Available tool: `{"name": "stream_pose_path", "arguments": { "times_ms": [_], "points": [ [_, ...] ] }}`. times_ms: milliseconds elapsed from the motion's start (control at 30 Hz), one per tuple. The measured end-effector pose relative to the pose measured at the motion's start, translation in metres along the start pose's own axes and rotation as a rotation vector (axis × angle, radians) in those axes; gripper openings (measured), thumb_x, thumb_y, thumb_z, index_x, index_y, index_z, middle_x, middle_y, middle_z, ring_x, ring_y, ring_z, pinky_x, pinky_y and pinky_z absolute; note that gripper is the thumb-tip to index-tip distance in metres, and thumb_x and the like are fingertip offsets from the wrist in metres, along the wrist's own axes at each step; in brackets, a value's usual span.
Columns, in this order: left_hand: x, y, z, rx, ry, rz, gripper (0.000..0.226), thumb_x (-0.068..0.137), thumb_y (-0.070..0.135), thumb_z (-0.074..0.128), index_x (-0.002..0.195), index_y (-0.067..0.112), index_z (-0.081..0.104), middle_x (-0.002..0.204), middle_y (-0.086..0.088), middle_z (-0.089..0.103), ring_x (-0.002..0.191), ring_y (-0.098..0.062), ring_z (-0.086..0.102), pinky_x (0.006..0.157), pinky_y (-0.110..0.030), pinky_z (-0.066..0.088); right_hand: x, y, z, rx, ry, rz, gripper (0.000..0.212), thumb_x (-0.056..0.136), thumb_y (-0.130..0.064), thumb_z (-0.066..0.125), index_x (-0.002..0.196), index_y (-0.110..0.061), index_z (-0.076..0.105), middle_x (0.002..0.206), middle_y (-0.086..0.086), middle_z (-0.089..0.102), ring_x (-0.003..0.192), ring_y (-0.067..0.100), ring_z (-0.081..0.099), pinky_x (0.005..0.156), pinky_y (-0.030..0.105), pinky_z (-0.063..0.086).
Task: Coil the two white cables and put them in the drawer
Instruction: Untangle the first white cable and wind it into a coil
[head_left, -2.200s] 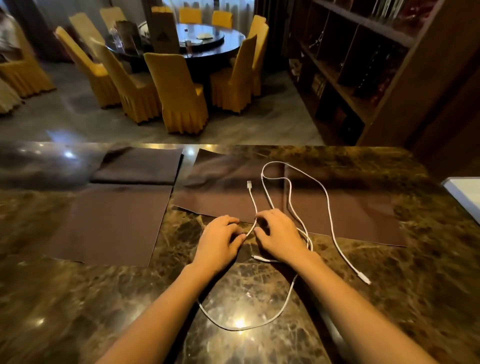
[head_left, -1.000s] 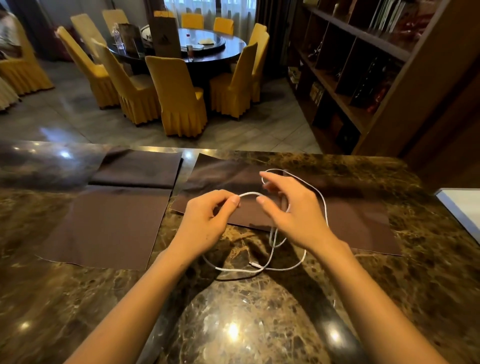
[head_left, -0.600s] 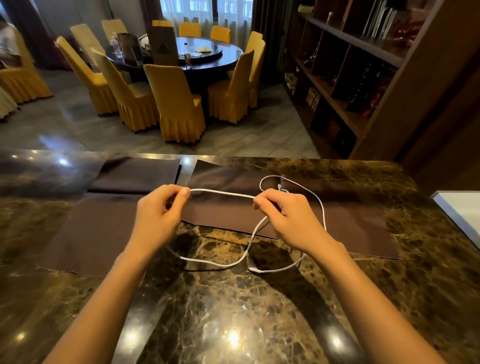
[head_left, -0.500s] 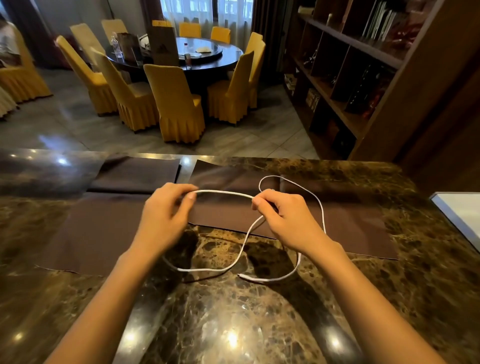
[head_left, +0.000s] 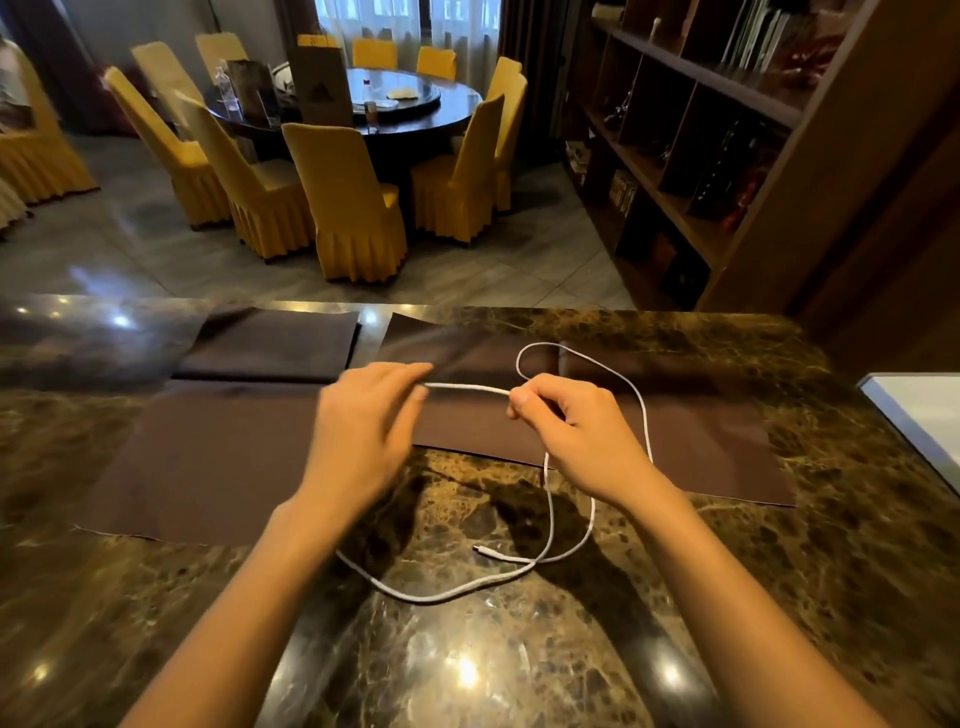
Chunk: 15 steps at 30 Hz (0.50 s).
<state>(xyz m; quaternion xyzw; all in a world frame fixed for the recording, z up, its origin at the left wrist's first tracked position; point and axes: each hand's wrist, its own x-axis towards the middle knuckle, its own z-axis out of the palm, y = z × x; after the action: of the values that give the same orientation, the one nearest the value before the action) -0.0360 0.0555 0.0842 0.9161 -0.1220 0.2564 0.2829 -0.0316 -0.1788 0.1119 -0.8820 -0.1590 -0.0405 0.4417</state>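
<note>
The right hand (head_left: 582, 436) is pinched shut on the white cable (head_left: 549, 499), thumb and forefinger holding a short taut stretch that runs left to the left hand (head_left: 363, 431); that hand is motion-blurred, fingers extended, and whether it grips the cable cannot be told; from the right hand the cable loops back over the brown cloth (head_left: 727, 457) and hangs to the marble counter (head_left: 519, 675), where its plug end lies between the forearms
</note>
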Motion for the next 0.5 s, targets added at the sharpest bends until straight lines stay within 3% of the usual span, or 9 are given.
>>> {"name": "stream_pose_path", "arguments": {
  "times_ms": [133, 300, 400, 500],
  "points": [
    [-0.007, 0.034, 0.023, -0.068, -0.088, 0.172, 0.023, 0.095, 0.024, 0.064, 0.116, 0.02, 0.072, 0.111, 0.004, 0.073, 0.108, -0.016, 0.066, 0.092, -0.048, 0.049, -0.002, -0.01, 0.015, 0.043, -0.017, -0.03, 0.029, 0.103, -0.029, 0.053, 0.082, -0.023, 0.072, 0.063, -0.024, 0.06, 0.063, 0.001, 0.054, 0.06, 0.017, 0.036],
    [-0.004, 0.013, 0.015, -0.034, 0.006, 0.13, 0.022, 0.095, 0.022, 0.061, 0.111, 0.014, 0.074, 0.103, -0.001, 0.074, 0.097, -0.02, 0.068, 0.086, -0.049, 0.052, -0.015, -0.001, 0.009, 0.102, -0.035, 0.045, 0.029, 0.102, -0.029, 0.053, 0.08, -0.027, 0.07, 0.052, -0.017, 0.053, 0.052, 0.003, 0.045, 0.056, 0.026, 0.036],
    [-0.009, 0.014, 0.014, -0.065, 0.005, 0.084, 0.022, 0.096, 0.018, 0.061, 0.113, 0.01, 0.073, 0.104, -0.004, 0.073, 0.095, -0.02, 0.067, 0.086, -0.04, 0.054, -0.023, 0.0, 0.018, 0.12, -0.1, 0.088, 0.029, 0.102, -0.028, 0.051, 0.08, -0.028, 0.07, 0.054, -0.016, 0.053, 0.053, 0.002, 0.044, 0.056, 0.027, 0.036],
    [-0.011, 0.02, 0.019, -0.156, 0.028, 0.047, 0.018, 0.097, 0.008, 0.062, 0.113, 0.007, 0.071, 0.104, -0.005, 0.07, 0.094, -0.016, 0.065, 0.085, -0.023, 0.052, -0.031, -0.006, 0.032, 0.423, -0.181, 0.235, 0.033, 0.104, -0.029, 0.047, 0.08, -0.021, 0.068, 0.057, -0.009, 0.048, 0.05, 0.009, 0.039, 0.049, 0.025, 0.032]
  ]
}}
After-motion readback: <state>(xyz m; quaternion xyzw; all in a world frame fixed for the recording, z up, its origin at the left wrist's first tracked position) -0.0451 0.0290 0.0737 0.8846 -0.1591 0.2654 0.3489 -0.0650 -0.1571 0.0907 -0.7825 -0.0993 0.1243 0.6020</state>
